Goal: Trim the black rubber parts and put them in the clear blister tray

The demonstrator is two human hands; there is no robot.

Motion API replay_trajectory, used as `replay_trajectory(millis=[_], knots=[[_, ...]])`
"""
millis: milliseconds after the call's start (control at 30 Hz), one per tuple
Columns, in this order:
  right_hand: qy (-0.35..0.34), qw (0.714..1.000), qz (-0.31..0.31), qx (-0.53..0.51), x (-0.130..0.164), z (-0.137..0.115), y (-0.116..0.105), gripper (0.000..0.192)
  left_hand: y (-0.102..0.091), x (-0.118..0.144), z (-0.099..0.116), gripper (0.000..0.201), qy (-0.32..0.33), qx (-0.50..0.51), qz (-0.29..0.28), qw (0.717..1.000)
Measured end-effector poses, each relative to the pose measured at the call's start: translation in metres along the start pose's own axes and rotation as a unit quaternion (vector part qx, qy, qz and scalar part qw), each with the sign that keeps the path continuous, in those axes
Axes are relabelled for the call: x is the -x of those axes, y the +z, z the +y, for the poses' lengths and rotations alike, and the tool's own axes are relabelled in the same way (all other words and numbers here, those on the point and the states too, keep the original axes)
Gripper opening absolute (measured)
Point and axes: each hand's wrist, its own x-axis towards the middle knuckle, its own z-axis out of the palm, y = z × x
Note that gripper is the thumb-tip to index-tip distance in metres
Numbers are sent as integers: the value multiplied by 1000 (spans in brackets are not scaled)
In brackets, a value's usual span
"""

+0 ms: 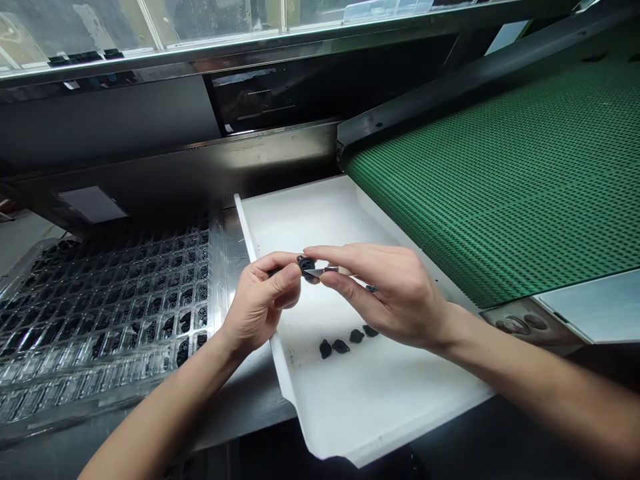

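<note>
My left hand point(263, 300) and my right hand point(385, 290) meet above a white tray point(380, 400). Together they pinch a small black plastic part point(306, 265) between thumbs and forefingers. A thin metal blade or tweezer tip point(327, 270) shows at my right fingertips, touching the part; which hand carries the part's weight is unclear. Several more small black parts point(347, 341) lie in a loose row on the tray floor, just below my right hand.
A clear blister tray point(100, 313) with many pockets holding black parts lies on the left. A green conveyor belt point(500, 173) slopes down to the white tray from the right. Dark machine housing point(175, 167) runs behind.
</note>
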Motion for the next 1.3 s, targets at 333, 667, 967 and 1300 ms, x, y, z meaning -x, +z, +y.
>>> replay_trajectory(millis=[333, 667, 967, 1300], knots=[[50, 997, 20, -50, -1, 0, -4, 24, 1, 1, 1, 26, 1, -20, -23, 1000], [105, 991, 8, -83, 2, -4, -4, 29, 5, -1, 4, 27, -13, -9, -24, 1000], [-39, 998, 8, 52, 1, -6, 0, 34, 17, 0, -5, 17, -41, 129, 35, 990], [-145, 974, -29, 174, 6, -3, 9, 25, 31, 14, -12, 16, -52, 147, 64, 986]])
